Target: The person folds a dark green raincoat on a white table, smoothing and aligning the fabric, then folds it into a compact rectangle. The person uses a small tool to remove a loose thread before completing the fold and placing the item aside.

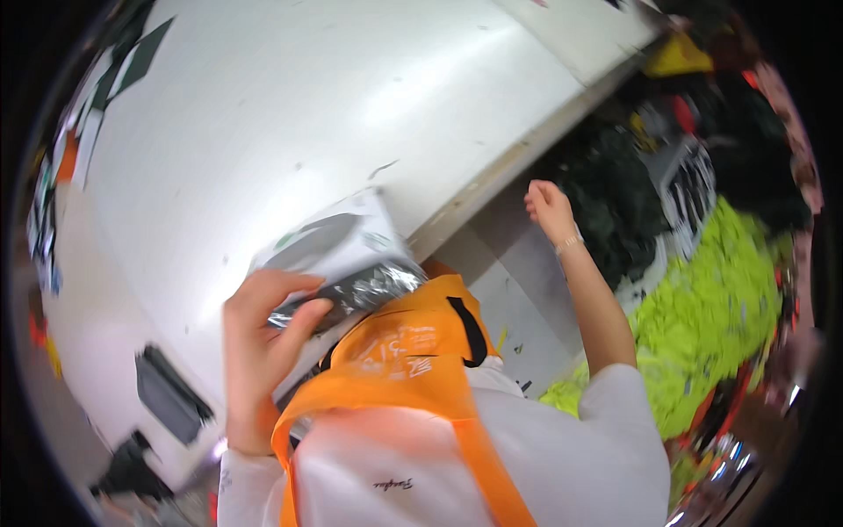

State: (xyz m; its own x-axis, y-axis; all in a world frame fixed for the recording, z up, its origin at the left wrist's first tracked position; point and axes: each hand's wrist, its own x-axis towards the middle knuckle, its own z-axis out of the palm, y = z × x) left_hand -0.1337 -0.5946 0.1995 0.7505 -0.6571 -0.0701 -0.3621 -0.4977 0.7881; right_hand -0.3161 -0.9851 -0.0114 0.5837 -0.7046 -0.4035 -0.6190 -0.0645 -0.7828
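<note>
My left hand grips the near edge of a glossy plastic package between thumb and fingers. The package has a white and grey printed front, and a dark, shiny part shows at its near end. It lies tilted at the edge of a white table, close against my orange apron. Out to the right, away from the table, my right hand is raised with its fingers curled in, and nothing shows in it. A thin bracelet circles that wrist.
The white table stretches ahead, its edge running diagonally to the upper right. A dark grey flat item lies at the left. Right of me are dark plastic bags and a large heap of yellow-green fabric. Grey floor shows between.
</note>
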